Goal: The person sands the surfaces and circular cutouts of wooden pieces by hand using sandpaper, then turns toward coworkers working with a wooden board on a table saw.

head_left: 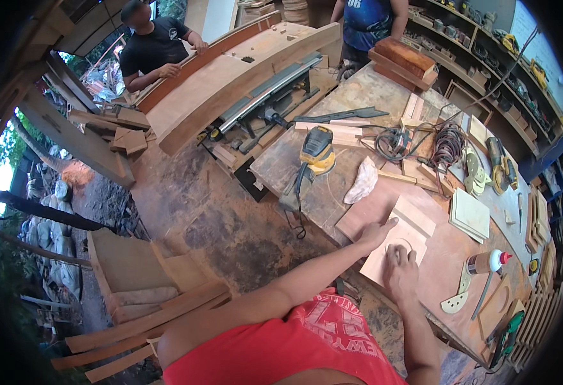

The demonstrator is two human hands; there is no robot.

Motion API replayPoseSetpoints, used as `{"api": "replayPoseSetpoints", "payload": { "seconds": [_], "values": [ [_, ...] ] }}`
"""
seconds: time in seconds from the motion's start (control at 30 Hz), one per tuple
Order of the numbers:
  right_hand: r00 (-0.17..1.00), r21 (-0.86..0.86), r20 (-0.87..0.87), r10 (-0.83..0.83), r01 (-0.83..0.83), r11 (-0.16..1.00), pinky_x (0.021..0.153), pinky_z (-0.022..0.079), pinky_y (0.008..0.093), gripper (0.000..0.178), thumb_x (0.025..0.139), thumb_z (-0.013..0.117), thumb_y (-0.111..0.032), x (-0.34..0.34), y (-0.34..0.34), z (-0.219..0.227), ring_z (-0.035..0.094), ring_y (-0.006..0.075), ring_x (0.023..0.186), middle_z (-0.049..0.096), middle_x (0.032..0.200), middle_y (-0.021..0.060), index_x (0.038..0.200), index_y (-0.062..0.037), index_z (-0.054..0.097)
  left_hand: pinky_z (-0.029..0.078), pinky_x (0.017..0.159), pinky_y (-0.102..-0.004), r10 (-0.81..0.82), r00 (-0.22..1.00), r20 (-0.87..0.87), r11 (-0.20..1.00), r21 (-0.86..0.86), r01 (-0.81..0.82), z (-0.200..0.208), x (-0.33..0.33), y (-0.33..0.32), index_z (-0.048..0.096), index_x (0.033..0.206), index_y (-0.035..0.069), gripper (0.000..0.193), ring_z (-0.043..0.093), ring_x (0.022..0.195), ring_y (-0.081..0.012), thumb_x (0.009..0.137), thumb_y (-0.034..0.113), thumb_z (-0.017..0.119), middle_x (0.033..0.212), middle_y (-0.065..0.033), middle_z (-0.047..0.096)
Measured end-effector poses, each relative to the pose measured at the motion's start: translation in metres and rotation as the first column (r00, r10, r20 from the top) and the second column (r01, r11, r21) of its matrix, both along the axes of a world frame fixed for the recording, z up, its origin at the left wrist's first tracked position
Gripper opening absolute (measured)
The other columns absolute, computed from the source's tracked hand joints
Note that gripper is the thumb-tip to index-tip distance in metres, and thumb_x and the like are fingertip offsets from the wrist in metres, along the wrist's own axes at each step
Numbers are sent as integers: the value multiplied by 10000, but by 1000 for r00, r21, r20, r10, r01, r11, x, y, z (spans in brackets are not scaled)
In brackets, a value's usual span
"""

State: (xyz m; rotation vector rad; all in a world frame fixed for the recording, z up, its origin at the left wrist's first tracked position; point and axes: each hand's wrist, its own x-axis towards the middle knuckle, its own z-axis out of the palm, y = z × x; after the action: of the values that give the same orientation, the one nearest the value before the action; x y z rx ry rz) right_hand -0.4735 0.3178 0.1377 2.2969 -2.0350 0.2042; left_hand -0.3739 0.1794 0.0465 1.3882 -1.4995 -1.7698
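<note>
A pale wooden board point(376, 268) with a rounded cut in its face lies at the near edge of the workbench, over a broad reddish sheet point(445, 262). My left hand point(376, 235) grips the board's left edge, its thumb on top. On the board's face, at the rounded cut, my right hand point(401, 271) rests with its fingers curled down; whatever they may hold is hidden. A lighter wooden strip point(415, 217) sits across the board's far end. Beyond my left hand is a crumpled whitish cloth point(362, 181).
A yellow sander point(318, 151) stands left on the workbench point(280, 154). Coiled cords point(448, 144), square pale pieces point(469, 215) and a red-capped glue bottle point(487, 262) lie rightward. Two people stand beyond, one beside a long curved wooden piece point(230, 86). Planks point(147, 321) lie at lower left.
</note>
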Motion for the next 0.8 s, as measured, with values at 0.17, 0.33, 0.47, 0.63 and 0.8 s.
{"api": "replayPoseSetpoints", "payload": {
  "seconds": [0.17, 0.33, 0.47, 0.63, 0.8],
  "values": [
    [986, -171, 16, -163, 164, 972, 745, 556, 433, 470, 796, 611, -43, 0, 6, 0, 564, 356, 966, 616, 1215, 103, 1264, -8, 619, 515, 899, -401, -106, 993, 58, 989, 109, 99, 2, 3, -3, 673, 1184, -128, 864, 684, 1059, -315, 924, 691, 577, 1093, -284, 703],
    [994, 38, -6, -110, 111, 993, 745, 555, 431, 464, 804, 599, -61, 1, 13, -1, 565, 356, 979, 602, 1249, 98, 1264, -3, 617, 515, 857, -413, -46, 999, 27, 997, 55, 45, -4, -1, -1, 676, 1159, -135, 858, 685, 1015, -302, 925, 685, 584, 1025, -271, 708],
    [988, 10, -25, -154, 154, 988, 751, 557, 427, 465, 822, 578, -78, -3, 3, -4, 566, 355, 993, 598, 1252, 96, 1281, -15, 615, 517, 857, -412, -77, 997, 22, 994, 83, 75, -1, 1, -3, 679, 1158, -130, 858, 687, 1018, -307, 922, 689, 581, 1061, -266, 709],
    [996, -20, -4, -91, 91, 996, 781, 558, 447, 409, 826, 584, -116, -9, -6, 0, 579, 359, 1008, 632, 1223, 107, 1222, -44, 659, 490, 969, -464, -51, 997, 64, 996, 79, 46, -9, 0, -5, 670, 1181, -137, 920, 663, 1130, -403, 888, 729, 575, 1142, -361, 676],
    [995, -21, -69, 70, -71, 997, 894, 556, 413, 398, 809, 599, -113, 0, 9, 0, 586, 348, 1007, 603, 1222, 104, 1195, -50, 672, 507, 932, -444, -100, 995, -25, 987, 125, 102, -31, -7, -8, 714, 1175, -34, 808, 677, 1056, -350, 924, 715, 544, 1088, -234, 726]
  ]
}}
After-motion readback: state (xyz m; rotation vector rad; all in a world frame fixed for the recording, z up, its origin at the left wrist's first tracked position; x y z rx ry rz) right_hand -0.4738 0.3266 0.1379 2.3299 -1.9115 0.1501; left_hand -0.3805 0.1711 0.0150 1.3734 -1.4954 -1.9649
